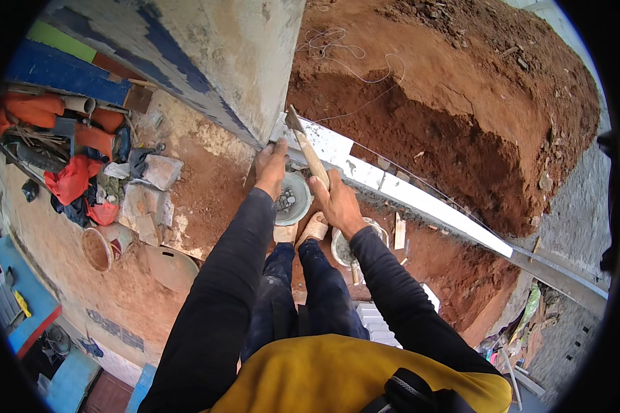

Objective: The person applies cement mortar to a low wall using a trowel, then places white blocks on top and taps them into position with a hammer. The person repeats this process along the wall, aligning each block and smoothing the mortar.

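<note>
My right hand (335,202) grips the wooden handle of a hammer (306,148), whose metal head points up toward the corner of a grey concrete wall (241,62). My left hand (271,164) is pressed against the base of that wall corner, fingers closed on the end of a long shiny metal straightedge (420,199) that runs off to the right. Both arms wear dark long sleeves. Below my hands stands a round grey bowl (293,199) holding small dark pieces, next to my feet.
A second bowl (348,248) sits by my right foot. Red earth bank (461,117) with loose string rises to the right. On the left lie stone blocks (160,171), red and orange cloths (72,179), a round pan (96,249) and a flat disc (172,268). White slatted crate (379,323) below.
</note>
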Motion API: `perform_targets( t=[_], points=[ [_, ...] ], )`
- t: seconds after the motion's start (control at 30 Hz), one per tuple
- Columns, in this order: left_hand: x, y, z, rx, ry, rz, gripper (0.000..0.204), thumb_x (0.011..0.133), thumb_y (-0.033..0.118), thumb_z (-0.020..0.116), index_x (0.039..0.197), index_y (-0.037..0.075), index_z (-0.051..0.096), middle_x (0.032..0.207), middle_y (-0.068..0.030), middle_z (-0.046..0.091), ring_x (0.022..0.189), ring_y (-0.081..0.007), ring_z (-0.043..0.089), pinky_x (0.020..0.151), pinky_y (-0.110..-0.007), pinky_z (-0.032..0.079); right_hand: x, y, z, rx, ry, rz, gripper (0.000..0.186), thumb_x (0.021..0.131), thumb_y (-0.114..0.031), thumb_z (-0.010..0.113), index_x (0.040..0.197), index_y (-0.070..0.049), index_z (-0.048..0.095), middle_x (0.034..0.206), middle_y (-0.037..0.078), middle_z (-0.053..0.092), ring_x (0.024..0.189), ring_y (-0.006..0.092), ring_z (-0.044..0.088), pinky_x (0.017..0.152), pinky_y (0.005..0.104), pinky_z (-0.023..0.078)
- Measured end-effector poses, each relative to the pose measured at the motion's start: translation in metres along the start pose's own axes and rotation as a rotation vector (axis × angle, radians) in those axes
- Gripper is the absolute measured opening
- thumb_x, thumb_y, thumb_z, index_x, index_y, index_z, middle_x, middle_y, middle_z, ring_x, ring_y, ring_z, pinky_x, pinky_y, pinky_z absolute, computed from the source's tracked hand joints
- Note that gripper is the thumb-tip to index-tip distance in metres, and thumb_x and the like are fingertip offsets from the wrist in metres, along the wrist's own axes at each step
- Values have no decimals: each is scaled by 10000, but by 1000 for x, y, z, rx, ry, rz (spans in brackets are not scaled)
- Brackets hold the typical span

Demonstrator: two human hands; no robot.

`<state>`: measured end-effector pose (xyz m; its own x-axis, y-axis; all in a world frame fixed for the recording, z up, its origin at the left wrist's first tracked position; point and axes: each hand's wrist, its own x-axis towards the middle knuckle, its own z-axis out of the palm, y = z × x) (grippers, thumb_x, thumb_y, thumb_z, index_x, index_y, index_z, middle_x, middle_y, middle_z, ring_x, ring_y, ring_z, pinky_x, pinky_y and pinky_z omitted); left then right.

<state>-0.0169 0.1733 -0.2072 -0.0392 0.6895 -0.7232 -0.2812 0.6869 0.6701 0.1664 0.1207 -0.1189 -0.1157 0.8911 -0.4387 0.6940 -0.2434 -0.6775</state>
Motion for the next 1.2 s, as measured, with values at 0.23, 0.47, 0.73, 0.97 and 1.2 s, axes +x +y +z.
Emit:
perform_targets(
  t=[0.23, 0.47, 0.73, 0.97, 1.2],
  points=[
    [-7, 4, -5, 62, 34, -43, 752, 1048, 589, 642, 1589, 91, 483, 1622, -142, 499, 1473, -370, 506, 1135, -640, 384, -54, 21, -18, 386, 94, 123, 556, 1084, -570, 557, 1067, -14, 563, 768, 183, 645, 684, 324, 656, 664, 474, 514],
    [-54, 5, -7, 857, -111, 369, 650, 973, 351, 782, 1508, 45, 575, 1533, -162, 595, 1400, -337, 575, 1113, -463, 481, -207, 124, -7, 532, 249, 573, 555, 1074, -549, 595, 1185, -6, 623, 714, 106, 619, 623, 228, 644, 618, 400, 516],
    [-21, 60, 45, 1760, -266, 1100, 1197, 827, 503, 848, 1739, 130, 167, 1800, -146, 144, 1664, -366, 91, 1345, -563, 106, -288, 157, 29, 721, 198, 822, 530, 1040, -437, 700, 1365, -46, 550, 791, 78, 650, 584, 166, 633, 523, 342, 529],
    [-11, 31, 65, 1820, -515, 1324, 1142, 921, 622, 722, 1726, 47, 152, 1805, -173, 131, 1675, -373, 67, 1337, -606, 32, -204, 136, 35, 1124, 171, 805, 376, 1112, -420, 581, 1241, -68, 561, 742, 39, 578, 509, 140, 567, 457, 307, 503],
    [14, 48, 87, 1620, -307, 1202, 778, 1082, 402, 546, 1708, 49, 248, 1773, -186, 241, 1653, -402, 165, 1331, -599, 77, -96, 123, 17, 1202, 122, 712, 471, 1133, -528, 502, 1234, -71, 547, 760, 36, 573, 538, 130, 574, 470, 303, 515]
  ],
)
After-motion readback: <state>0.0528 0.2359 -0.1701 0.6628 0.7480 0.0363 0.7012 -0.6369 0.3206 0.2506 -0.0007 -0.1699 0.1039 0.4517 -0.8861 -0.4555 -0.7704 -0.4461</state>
